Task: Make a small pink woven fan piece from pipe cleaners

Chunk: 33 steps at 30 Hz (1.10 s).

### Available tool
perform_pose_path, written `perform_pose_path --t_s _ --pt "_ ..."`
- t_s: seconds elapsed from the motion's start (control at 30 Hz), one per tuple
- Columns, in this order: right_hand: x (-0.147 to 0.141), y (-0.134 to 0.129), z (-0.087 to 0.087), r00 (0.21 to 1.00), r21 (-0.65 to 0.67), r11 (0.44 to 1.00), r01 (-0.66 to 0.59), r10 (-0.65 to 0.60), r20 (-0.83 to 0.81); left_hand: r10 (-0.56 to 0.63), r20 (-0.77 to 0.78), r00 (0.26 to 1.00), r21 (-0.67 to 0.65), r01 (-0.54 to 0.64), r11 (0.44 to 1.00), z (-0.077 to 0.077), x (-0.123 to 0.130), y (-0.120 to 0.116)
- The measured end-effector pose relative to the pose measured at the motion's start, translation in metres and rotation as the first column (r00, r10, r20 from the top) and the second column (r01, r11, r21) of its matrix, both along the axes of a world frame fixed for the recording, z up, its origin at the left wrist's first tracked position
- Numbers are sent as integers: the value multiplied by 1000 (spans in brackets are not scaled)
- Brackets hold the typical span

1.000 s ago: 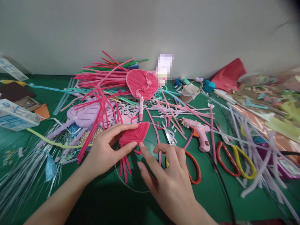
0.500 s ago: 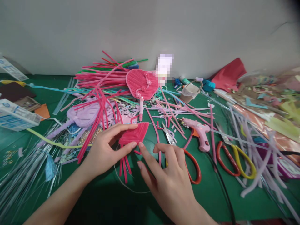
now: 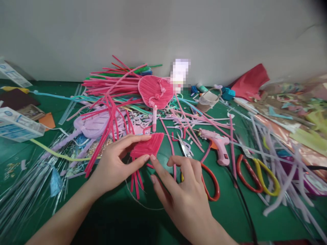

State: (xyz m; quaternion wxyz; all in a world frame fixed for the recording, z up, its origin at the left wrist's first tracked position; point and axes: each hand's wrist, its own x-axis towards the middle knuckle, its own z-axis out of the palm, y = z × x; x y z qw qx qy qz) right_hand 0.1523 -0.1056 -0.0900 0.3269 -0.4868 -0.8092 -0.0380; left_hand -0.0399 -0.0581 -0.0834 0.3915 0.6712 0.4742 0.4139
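Observation:
My left hand (image 3: 114, 158) pinches a flat pink-red piece made of pipe cleaners (image 3: 148, 145) laid side by side, thumb at the near edge and fingers along the far edge. Several loose pipe cleaner ends (image 3: 137, 183) stick out below it. My right hand (image 3: 185, 190) has its fingers apart, the index fingertip at the piece's lower corner near my left thumb. A thin pale thread or wire (image 3: 143, 206) curves below the piece. Just behind lies a pink fan-shaped pipe cleaner item (image 3: 150, 90) with flower beads and a wrapped handle.
Right of my right hand lie scissors with red handles (image 3: 213, 183), a pink glue gun (image 3: 219, 146) and more scissors (image 3: 251, 173). Pink pipe cleaners (image 3: 109, 85) are heaped at the back. A lilac fan-shaped piece (image 3: 93, 126) and silvery strands (image 3: 30, 190) lie left; a small bucket (image 3: 205, 101) stands behind.
Hardly anything differs. Both hands keep the same pose on the pink-red piece, and the whole view has shifted very slightly.

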Motion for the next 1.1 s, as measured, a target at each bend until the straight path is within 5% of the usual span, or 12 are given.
perform_pose_path --t_s 0.33,0.47,0.57,0.63,0.77,1.0,1.1 --pt "2 -3 0 1000 -39 999 -10 9 -8 -13 -3 1000 8 13 1000 1 -1 0" --pt "11 6 5 982 -82 996 -23 8 -187 2 -4 1000 -16 -2 1000 3 0 -1" --pt "24 23 14 930 -238 971 20 -106 -352 7 -20 1000 -11 -7 1000 6 0 -1" --pt "32 38 22 884 -447 894 -25 -189 -428 15 -25 1000 -5 -15 1000 7 0 -1" --pt "42 68 36 830 -730 625 -275 -229 -509 25 -14 1000 4 -25 1000 8 -1 -2" --pt "37 106 43 813 -814 148 -562 -79 -576 -11 8 1000 17 10 1000 8 -3 -3" --pt "32 114 47 828 -824 84 -560 5 -561 -33 9 999 27 33 999 6 -4 -3"
